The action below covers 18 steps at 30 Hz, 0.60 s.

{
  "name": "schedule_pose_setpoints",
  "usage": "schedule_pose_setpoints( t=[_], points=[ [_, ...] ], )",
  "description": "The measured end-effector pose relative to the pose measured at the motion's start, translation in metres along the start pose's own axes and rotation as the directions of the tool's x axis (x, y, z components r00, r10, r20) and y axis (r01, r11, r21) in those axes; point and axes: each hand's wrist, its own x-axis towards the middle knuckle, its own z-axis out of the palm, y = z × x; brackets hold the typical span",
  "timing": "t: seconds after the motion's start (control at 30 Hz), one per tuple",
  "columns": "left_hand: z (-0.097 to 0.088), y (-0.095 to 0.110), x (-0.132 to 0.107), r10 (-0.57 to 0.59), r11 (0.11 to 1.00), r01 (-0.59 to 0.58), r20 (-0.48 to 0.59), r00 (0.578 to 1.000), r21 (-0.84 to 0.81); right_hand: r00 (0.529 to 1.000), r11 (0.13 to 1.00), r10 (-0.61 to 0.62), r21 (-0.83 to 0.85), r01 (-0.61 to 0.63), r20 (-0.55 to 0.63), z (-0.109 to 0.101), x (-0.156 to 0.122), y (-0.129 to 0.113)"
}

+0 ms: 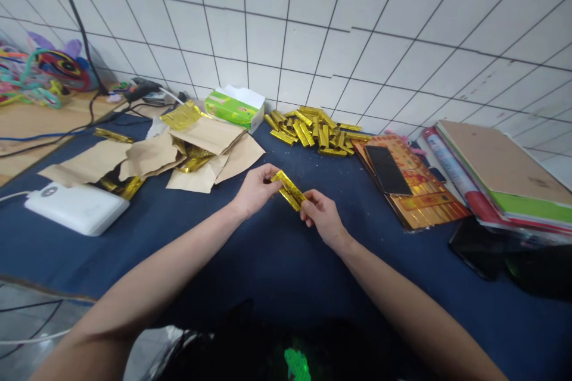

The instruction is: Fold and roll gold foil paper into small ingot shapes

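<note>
a: what are the hands doing?

b: the left hand (pixel 257 190) and the right hand (pixel 324 217) are both pinching a folded foil strip (pixel 289 190). it's gold and shiny, and it's sitting between them, tilted, above a blue cloth (pixel 268 268).

a: how tight is the grip?

b: both hands are nearly closed on it, with the left holding the upper end and the right holding the lower end. the fingers are hiding parts of the strip, so i can't tell exactly how the fingertips are sitting behind it.

a: what's lying nearest?

b: a heap of foil bars (pixel 313 131) is lying straight ahead, just beside a tissue box (pixel 235 108). to the left, brown paper sheets (pixel 210 152) are covering more foil, so i can't count those pieces.

a: anything else hard to make out?

b: a dark tool (pixel 143 90) is lying past the cloth's far edge, too small and blurred to name for sure. on the right, a phone (pixel 388 169) is resting on a printed red-and-gold sheet (pixel 429 202), and the frame is cutting off a stack of books (pixel 504 172).
</note>
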Motion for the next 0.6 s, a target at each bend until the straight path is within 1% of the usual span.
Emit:
schedule_pose_setpoints(
  t=[0.1, 0.17, 0.23, 0.3, 0.37, 0.4, 0.47, 0.6],
  points=[
    [0.005, -0.003, -0.001, -0.005, 1.0, 0.004, -0.106, 0.994, -0.013, 1.0, 0.999, 0.009, -0.035, -0.009, 0.007, 0.001, 0.001, 0.0],
    [0.01, -0.004, -0.004, -0.041, 0.998, 0.036, -0.116, 0.992, -0.047, 1.0, 0.997, 0.029, -0.067, -0.03, -0.008, 0.0, 0.002, 0.001],
    [0.016, -0.006, -0.008, -0.089, 0.994, 0.085, -0.065, 0.994, -0.062, 0.999, 0.996, 0.04, -0.085, -0.041, -0.015, 0.0, 0.003, 0.001],
    [0.021, -0.007, -0.012, -0.143, 0.988, 0.145, 0.042, 0.989, -0.056, 0.999, 0.995, 0.037, -0.087, -0.038, -0.013, -0.001, 0.003, 0.001],
    [0.023, -0.008, -0.015, -0.193, 0.978, 0.202, 0.15, 0.97, -0.048, 0.999, 0.995, 0.034, -0.095, -0.035, -0.011, -0.002, 0.002, 0.0],
    [0.023, -0.009, -0.015, -0.211, 0.974, 0.223, 0.186, 0.96, -0.046, 0.999, 0.994, 0.032, -0.104, -0.032, -0.006, -0.003, 0.002, -0.001],
    [0.02, -0.009, -0.014, -0.231, 0.967, 0.247, 0.209, 0.95, -0.055, 1.0, 0.993, 0.03, -0.117, -0.029, 0.007, -0.004, 0.003, -0.002],
    [0.013, -0.007, -0.009, -0.257, 0.956, 0.277, 0.188, 0.948, -0.091, 0.999, 0.994, 0.047, -0.095, -0.045, 0.01, -0.006, 0.006, -0.002]
  ],
)
